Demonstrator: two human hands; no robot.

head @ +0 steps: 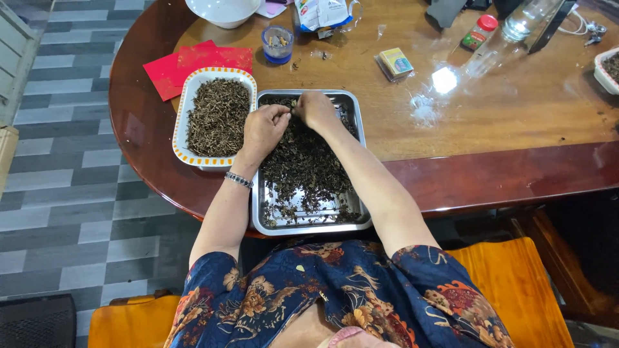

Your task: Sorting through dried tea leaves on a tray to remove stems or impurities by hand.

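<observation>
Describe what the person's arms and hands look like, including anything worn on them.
Both arms are bare from the short sleeves down, with no gloves. The sleeves belong to a dark blue garment printed with orange, red and tan flowers. The left hand has a silvery beaded bracelet at the wrist. The right hand shows no bracelet or watch.

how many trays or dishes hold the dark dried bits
3. The metal tray under the left hand and right hand; the orange-rimmed white dish left of it; a white dish cut off at the table's right edge. Others may lie out of frame.
</observation>
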